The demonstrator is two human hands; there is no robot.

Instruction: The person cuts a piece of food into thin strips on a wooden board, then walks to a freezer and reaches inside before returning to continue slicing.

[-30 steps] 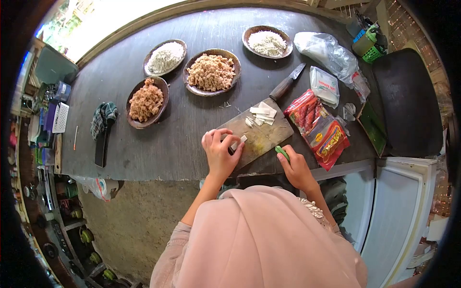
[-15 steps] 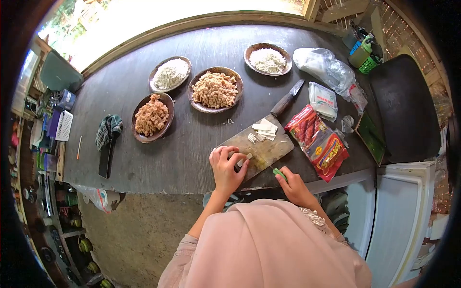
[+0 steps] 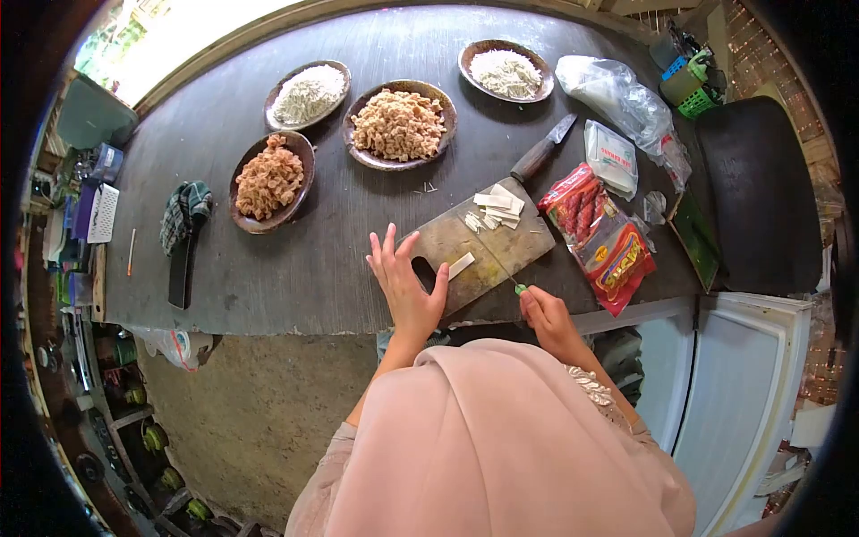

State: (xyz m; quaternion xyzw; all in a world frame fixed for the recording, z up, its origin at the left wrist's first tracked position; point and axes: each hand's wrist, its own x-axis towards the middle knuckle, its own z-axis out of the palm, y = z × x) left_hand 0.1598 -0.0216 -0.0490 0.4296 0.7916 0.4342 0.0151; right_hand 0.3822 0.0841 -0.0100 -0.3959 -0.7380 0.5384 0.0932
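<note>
Clearly, the nearest trouble lies with the left hand (image 3: 413, 288), spread wide near the left end of the cutting board (image 3: 443, 237), its thumb close to a pale strip (image 3: 461, 266) that lies on the board's near half. The right hand, (image 3: 549, 317) at the board's near right edge, grips the green handle (image 3: 521, 289) of a small knife whose thin blade (image 3: 498, 260) slants across the board. Should that blade swing left while the thumb is outstretched, it could nick the skin; with the fingers apart, the strip itself could also skid under an uneven push. The loose slices (image 3: 499, 204) and cut bits (image 3: 473, 222) towards the board's far right could scatter if the tip caught them. A larger knife (image 3: 534, 159) sits right by the board's far corner, so a sliding board might shove it along the worktop (image 3: 331, 233). Hard to make out: the blade's tip, a fine line near the cut bits; whether the thumb touches the strip or stops just beside it; and how the right fingers wrap the handle, since the hand covers most of it. Part of the board's left end is hidden behind the left hand.
</note>
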